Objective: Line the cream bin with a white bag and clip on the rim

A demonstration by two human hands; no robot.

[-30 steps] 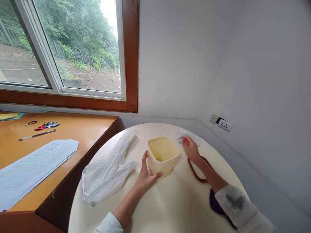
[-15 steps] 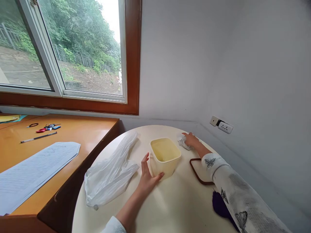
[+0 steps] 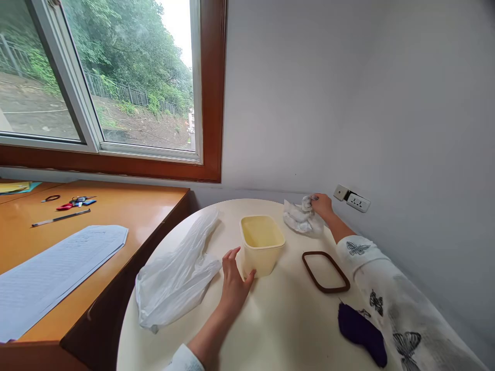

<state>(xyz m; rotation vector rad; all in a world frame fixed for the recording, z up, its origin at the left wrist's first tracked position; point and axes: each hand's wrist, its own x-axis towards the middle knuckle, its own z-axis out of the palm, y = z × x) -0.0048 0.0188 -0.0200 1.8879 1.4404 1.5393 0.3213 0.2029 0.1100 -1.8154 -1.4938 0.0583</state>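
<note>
A pale yellow square plastic bin (image 3: 265,260) stands upright near the middle of the round table. My left hand (image 3: 235,283) is at its left side, fingers spread, with the thumb by the bin's lower front corner; whether it touches the bin I cannot tell. At the table's far right edge, my right hand (image 3: 323,205) pinches a crumpled white plastic bag (image 3: 299,219) by its upper end, its lower part hanging or resting at the tabletop. A brown rounded-square ring frame (image 3: 326,291) lies flat to the right of the bin.
A larger white plastic bag (image 3: 174,288) lies spread on the left of the cream table (image 3: 278,324). A dark purple cloth item (image 3: 361,332) lies near my right sleeve. The wooden desk (image 3: 154,206) at left holds papers (image 3: 65,268), a pen (image 3: 61,218) and keys (image 3: 79,202). Wall sockets (image 3: 358,202) are behind.
My right hand has moved up and right, lifting part of the crumpled bag, which has spread out. The bin has shifted slightly away, and my left hand's hold on it looks looser.
</note>
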